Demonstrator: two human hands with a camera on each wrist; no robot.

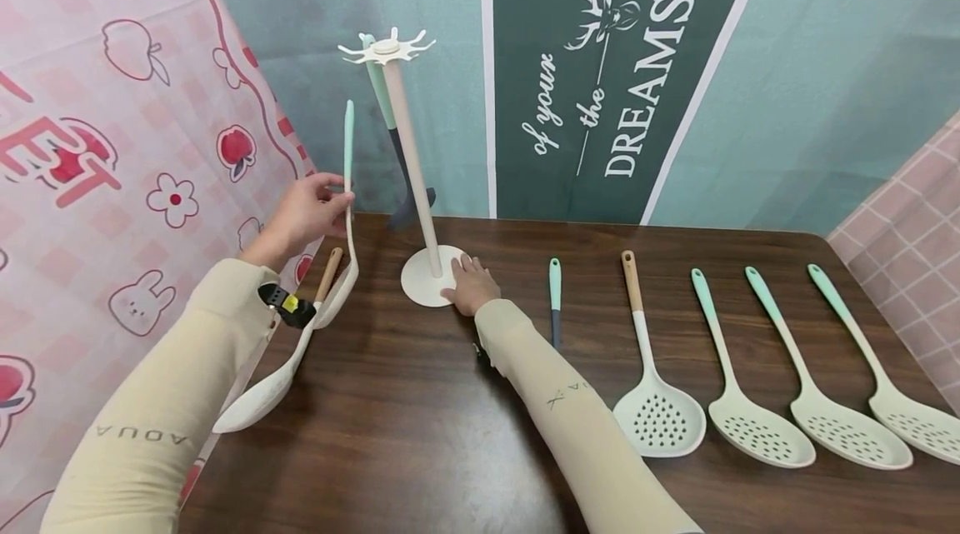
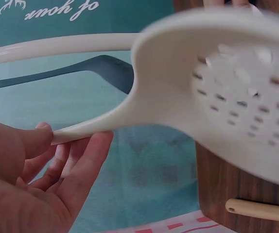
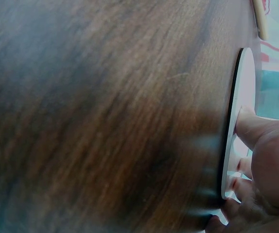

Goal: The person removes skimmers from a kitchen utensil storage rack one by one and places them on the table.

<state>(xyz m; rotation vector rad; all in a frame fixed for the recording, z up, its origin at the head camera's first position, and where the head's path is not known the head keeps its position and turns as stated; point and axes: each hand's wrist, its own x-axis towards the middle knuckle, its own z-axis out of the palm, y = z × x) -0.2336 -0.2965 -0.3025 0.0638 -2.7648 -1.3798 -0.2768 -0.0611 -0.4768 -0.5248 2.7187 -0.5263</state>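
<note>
My left hand pinches the stem of a slotted spoon, holding it upright with its mint handle end up. In the left wrist view, the spoon's perforated bowl fills the right side. Just right of it stands a utensil stand with a ring of hooks on top. A dark grey utensil with a mint handle hangs from it on the far side. My right hand rests on the stand's round base, fingers spread over its right edge.
A wooden-handled white utensil lies at the table's left, partly behind the held spoon. On the right lie a mint-and-grey utensil, partly hidden by my sleeve, a wooden-handled skimmer and several mint-handled slotted spoons. Curtains border the table.
</note>
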